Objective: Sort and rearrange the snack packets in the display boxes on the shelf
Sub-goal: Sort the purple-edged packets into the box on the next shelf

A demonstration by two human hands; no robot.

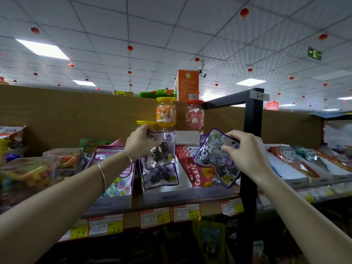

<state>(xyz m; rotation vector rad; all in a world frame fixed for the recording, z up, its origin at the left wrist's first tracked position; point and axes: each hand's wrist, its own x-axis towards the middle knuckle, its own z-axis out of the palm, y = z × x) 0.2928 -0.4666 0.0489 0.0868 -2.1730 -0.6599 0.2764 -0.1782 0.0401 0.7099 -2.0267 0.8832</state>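
Observation:
My left hand (142, 142) grips the top of a clear purple-edged snack packet (162, 149) with dark pieces inside, held upright over a grey display box (167, 197). A second packet of the same kind (161, 175) lies in that box beneath it. My right hand (245, 149) holds a small stack of the same purple-edged packets (213, 155), tilted, above the neighbouring box of red packets (192, 168).
A pink-and-purple packet box (116, 178) stands left of my left arm, with trays of coloured gummies (38, 170) further left. Two candy jars (166, 113) stand behind. A black shelf post (249, 149) rises beside my right wrist. White boxes of orange packets (297, 162) fill the right.

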